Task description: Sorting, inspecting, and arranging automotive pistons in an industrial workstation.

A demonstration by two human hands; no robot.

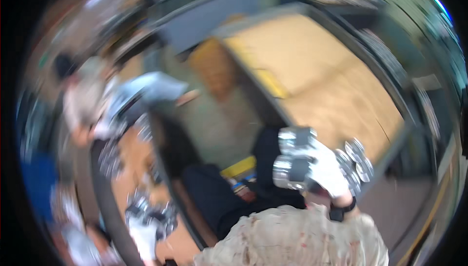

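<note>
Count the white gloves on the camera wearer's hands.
2: one on the left hand, by shiny metal parts at lower left; one on the right hand, holding silvery pieces.

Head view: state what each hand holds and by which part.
Right hand: shiny metal parts, by their right side. Left hand: at other metal parts; blur hides any grip.

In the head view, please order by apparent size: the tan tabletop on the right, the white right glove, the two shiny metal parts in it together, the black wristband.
1. Tan tabletop
2. White right glove and shiny metal parts: too alike to rank, with blur
3. Black wristband
</note>
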